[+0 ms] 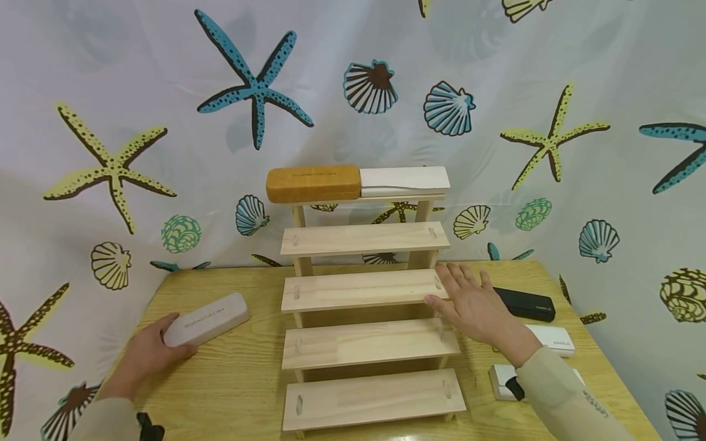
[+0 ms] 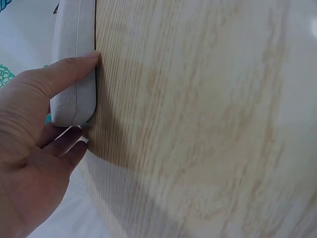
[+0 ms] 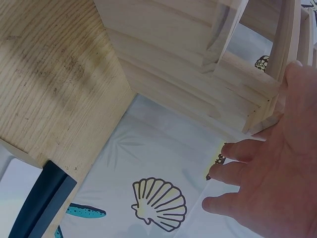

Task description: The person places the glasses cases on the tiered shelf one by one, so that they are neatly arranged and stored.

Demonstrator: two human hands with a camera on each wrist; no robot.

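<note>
A pale grey glasses case [image 1: 206, 320] lies slanted over the left part of the table. My left hand [image 1: 151, 352] grips its near end, thumb on one side and fingers on the other; the left wrist view shows the thumb pressed along the grey case [image 2: 74, 101]. In the middle stands a stepped wooden rack [image 1: 364, 289] with several shelves. My right hand [image 1: 474, 306] rests at the right end of its middle shelf, thumb over the board's edge and the other fingers fairly straight. The right wrist view has this hand [image 3: 277, 173] beside the rack's side frame [image 3: 198, 89].
On the top shelf sit a tan-orange case [image 1: 313, 184] and a white case [image 1: 405, 179], end to end. Right of the rack, a black case [image 1: 526, 304], a white case [image 1: 554, 339] and another white box [image 1: 501, 381] lie on the wooden table [image 1: 231, 392]. A patterned cloth [image 1: 353, 141] hangs behind.
</note>
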